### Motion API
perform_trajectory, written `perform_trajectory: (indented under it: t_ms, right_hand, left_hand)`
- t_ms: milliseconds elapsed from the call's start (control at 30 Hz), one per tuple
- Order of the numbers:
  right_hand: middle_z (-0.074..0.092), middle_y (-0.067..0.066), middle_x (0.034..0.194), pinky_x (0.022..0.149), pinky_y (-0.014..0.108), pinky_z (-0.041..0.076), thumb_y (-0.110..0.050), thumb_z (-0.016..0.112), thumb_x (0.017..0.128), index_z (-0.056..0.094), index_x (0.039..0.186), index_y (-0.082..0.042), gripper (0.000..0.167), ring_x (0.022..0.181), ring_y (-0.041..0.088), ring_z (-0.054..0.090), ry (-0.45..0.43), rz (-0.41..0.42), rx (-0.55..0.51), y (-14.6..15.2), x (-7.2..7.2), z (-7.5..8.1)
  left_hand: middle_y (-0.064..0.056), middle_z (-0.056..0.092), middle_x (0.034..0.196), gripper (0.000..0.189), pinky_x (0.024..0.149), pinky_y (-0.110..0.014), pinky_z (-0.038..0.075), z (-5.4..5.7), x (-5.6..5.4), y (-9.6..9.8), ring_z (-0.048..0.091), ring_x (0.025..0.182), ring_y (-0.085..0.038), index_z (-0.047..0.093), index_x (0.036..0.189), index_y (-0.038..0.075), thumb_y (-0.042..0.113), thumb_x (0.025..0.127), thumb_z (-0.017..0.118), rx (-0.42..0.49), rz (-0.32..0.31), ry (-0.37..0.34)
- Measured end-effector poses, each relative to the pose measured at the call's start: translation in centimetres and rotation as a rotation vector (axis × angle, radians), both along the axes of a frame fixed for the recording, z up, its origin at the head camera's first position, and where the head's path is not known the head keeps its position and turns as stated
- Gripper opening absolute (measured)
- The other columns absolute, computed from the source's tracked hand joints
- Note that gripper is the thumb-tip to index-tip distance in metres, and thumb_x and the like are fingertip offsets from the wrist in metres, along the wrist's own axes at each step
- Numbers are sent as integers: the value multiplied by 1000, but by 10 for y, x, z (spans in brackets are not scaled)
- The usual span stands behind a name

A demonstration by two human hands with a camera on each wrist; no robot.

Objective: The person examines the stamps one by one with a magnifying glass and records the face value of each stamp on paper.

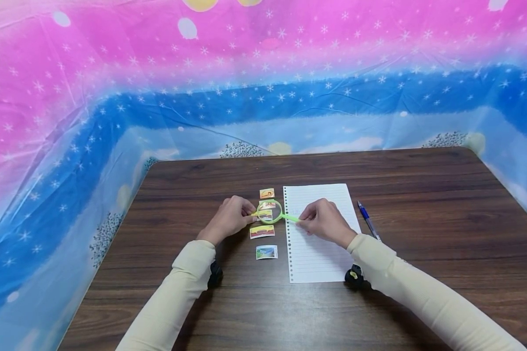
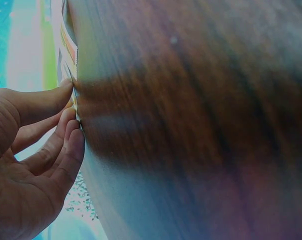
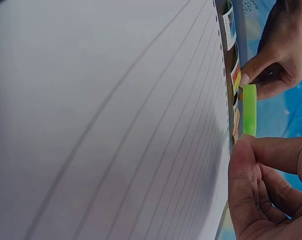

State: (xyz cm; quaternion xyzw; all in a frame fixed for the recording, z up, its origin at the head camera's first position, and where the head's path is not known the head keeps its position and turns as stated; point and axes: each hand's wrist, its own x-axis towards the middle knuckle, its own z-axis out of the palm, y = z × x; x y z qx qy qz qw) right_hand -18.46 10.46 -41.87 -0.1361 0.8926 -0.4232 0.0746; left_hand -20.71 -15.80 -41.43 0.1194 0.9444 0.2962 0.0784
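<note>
My right hand [image 1: 327, 222] pinches the handle of a green magnifying glass [image 1: 291, 218]. The round lens is held over the column of stamps, its frame overlapping two of them in the head view. My left hand [image 1: 230, 219] pinches the left edge of a yellow stamp [image 1: 265, 214], which shows partly through the lens. In the left wrist view, the thumb and fingertips of the left hand [image 2: 46, 145] meet low at the tabletop. Just nearer lies a red and yellow stamp [image 1: 262, 231], and below it a blue-green stamp [image 1: 267, 252]. An orange stamp [image 1: 267, 193] tops the column.
A lined, punched sheet of paper [image 1: 318, 258] lies under the right hand, right of the stamps. Beyond its right edge is a blue pen [image 1: 368, 219]. Everything rests on a dark wooden table [image 1: 443, 219], with a patterned cloth [image 1: 316, 92] hanging around its far sides.
</note>
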Motion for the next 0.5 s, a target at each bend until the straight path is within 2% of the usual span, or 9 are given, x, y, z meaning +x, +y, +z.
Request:
perform_trajectory:
  t_ms: [500]
  right_hand:
    - [70,2,72,56,30,51,-7,78,88,78,85,-4,4,59,15,65,3,-4,6,1,0,-1]
  left_hand:
    - [-8,72,102,19,84,-39,56,1,0,0,66,92,-19,76,110,3,10,93,75,3,-7,4]
